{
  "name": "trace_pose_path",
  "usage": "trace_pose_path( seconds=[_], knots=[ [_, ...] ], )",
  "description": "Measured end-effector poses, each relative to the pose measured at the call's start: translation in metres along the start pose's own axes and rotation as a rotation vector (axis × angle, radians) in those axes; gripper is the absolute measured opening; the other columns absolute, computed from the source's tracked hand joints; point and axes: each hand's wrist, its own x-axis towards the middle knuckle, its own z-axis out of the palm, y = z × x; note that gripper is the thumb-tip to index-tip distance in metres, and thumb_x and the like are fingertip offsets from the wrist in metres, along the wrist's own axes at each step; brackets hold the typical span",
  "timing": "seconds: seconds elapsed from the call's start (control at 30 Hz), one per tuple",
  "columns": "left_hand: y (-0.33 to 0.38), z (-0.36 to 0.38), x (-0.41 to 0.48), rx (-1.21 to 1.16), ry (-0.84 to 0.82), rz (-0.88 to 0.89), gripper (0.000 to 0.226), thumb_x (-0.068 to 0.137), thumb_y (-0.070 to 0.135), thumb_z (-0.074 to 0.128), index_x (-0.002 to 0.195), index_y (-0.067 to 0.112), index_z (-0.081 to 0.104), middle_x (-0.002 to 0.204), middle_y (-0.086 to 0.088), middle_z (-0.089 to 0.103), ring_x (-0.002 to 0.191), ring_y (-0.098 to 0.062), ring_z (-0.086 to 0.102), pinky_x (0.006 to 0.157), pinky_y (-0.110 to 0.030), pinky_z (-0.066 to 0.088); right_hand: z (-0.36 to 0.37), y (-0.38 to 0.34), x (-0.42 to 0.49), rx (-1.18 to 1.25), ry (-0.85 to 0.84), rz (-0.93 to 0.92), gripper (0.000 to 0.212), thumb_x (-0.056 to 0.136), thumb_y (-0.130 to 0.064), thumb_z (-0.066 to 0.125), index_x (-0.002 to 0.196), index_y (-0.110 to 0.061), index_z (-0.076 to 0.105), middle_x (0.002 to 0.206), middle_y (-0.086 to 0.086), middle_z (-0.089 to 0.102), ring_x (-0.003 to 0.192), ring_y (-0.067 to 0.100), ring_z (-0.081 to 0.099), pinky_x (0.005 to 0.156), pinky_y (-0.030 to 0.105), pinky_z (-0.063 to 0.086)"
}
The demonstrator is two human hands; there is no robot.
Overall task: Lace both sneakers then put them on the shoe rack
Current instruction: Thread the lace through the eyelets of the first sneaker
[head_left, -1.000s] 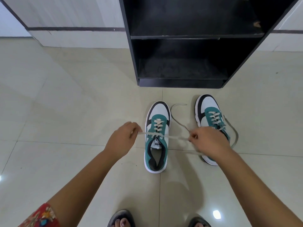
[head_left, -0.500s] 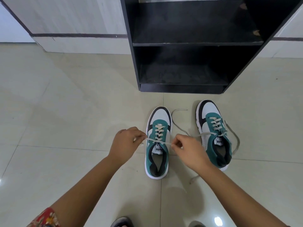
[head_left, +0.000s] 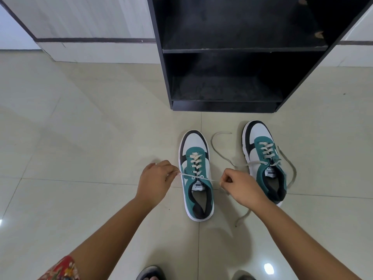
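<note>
Sneakers: left sneaker and right sneaker sit on your glossy beige tile floor before the black shoe rack | your left hand and right hand each pinch a lace end of the left sneaker | white wall behind.

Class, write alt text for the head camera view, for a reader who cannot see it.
A person's left hand and right hand each pull a lace end sideways from the left sneaker on a tiled floor. The right sneaker sits beside it, laces loose, before a black shoe rack with bare shelves.
</note>
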Motion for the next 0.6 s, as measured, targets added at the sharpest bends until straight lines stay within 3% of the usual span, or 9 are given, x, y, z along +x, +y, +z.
trace_pose_path(
  seconds=[0.07, 0.13, 0.23, 0.37, 0.53, 0.6],
  knots=[
    [-0.002, 0.002, 0.001, -0.070, -0.079, -0.055, 0.018, 0.093, 0.025, 0.051, 0.093, 0.022, 0.069, 0.088, 0.008, 0.067, 0.078, -0.013, 0.060, 0.083, -0.031, 0.046, -0.001, 0.001, 0.001, 0.009, -0.050, -0.013, 0.011, 0.087, -0.021, 0.051, 0.076, -0.023, 0.053, 0.071, -0.009, 0.056, 0.076, 0.017, 0.056, 0.068, 0.033, 0.044],
    [0.001, -0.001, 0.001, -0.347, -0.213, -0.214, 0.019, 0.095, 0.027, 0.047, 0.088, 0.022, 0.064, 0.087, 0.005, 0.068, 0.083, -0.014, 0.063, 0.085, -0.034, 0.049, -0.001, 0.002, 0.001, 0.062, -0.115, -0.042, 0.009, 0.086, -0.020, 0.051, 0.079, -0.018, 0.056, 0.078, -0.003, 0.059, 0.080, 0.021, 0.057, 0.069, 0.033, 0.042],
    [0.011, -0.005, 0.000, -0.612, -0.326, -0.350, 0.028, 0.098, 0.026, 0.039, 0.084, 0.017, 0.060, 0.083, 0.003, 0.068, 0.083, -0.011, 0.064, 0.084, -0.026, 0.046, 0.002, -0.001, -0.001, 0.104, -0.206, -0.102, 0.012, 0.087, -0.026, 0.052, 0.082, -0.016, 0.057, 0.084, 0.001, 0.063, 0.083, 0.023, 0.059, 0.070, 0.033, 0.042],
    [0.017, -0.001, 0.001, -0.606, -0.377, -0.290, 0.026, 0.098, 0.024, 0.041, 0.078, 0.023, 0.057, 0.088, 0.001, 0.062, 0.093, -0.018, 0.060, 0.090, -0.032, 0.042, 0.009, -0.007, -0.001, 0.057, -0.210, -0.154, 0.024, 0.092, -0.038, 0.050, 0.082, -0.016, 0.051, 0.073, -0.001, 0.058, 0.066, 0.016, 0.049, 0.060, 0.031, 0.036],
    [0.014, 0.004, 0.002, -0.586, -0.328, -0.299, 0.028, 0.096, 0.017, 0.042, 0.075, 0.025, 0.059, 0.088, 0.001, 0.062, 0.094, -0.019, 0.059, 0.092, -0.034, 0.041, 0.017, -0.010, 0.001, -0.007, -0.182, -0.165, 0.024, 0.096, -0.032, 0.042, 0.079, -0.016, 0.046, 0.066, -0.007, 0.051, 0.062, 0.014, 0.046, 0.057, 0.030, 0.033],
    [0.012, 0.005, 0.000, -0.625, -0.299, -0.324, 0.027, 0.096, 0.018, 0.042, 0.079, 0.022, 0.061, 0.092, -0.005, 0.065, 0.094, -0.022, 0.060, 0.094, -0.038, 0.042, 0.016, -0.010, 0.001, 0.122, -0.179, -0.114, 0.023, 0.097, -0.027, 0.040, 0.078, -0.017, 0.045, 0.064, -0.009, 0.055, 0.059, 0.008, 0.049, 0.058, 0.025, 0.036]
  ],
)
